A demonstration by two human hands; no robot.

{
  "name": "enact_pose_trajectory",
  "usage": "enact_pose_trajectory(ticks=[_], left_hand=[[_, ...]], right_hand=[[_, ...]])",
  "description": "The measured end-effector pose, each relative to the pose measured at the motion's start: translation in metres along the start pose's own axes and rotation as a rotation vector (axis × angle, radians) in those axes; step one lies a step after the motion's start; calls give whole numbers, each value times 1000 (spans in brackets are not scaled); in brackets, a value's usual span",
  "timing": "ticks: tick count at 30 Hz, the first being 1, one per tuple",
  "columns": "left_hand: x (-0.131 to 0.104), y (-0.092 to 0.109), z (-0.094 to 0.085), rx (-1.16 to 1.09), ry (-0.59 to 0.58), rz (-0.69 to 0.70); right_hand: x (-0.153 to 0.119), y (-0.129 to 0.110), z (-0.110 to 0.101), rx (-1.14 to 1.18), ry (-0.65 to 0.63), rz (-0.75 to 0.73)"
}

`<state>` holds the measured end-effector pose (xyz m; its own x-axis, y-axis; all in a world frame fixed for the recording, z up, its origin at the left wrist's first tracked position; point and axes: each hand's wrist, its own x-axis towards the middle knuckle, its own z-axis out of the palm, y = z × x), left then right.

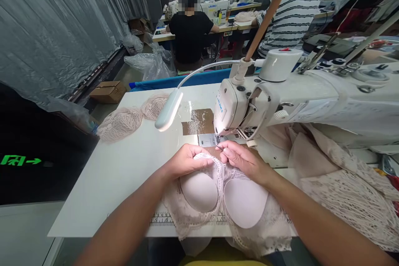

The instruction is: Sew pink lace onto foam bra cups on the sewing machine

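Left fingers, angled inward, closed on lace bra; right fingers, opposite, pinched round thin dark item

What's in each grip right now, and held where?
Left hand: padded lace garment, by its upper lace edge. Right hand: thin dark item, too small to identify, pinched at one end.

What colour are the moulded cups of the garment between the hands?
Pale pink cups, seen best in the head view.
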<state>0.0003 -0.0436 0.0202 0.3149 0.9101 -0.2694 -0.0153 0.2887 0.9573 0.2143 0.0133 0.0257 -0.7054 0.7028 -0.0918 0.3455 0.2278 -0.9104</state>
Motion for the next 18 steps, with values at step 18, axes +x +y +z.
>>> enact_pose_trajectory(ticks=[18], left_hand=[[0, -5, -11, 561, 105, -30]], right_hand=[[-94, -34, -47, -344, 450, -140]])
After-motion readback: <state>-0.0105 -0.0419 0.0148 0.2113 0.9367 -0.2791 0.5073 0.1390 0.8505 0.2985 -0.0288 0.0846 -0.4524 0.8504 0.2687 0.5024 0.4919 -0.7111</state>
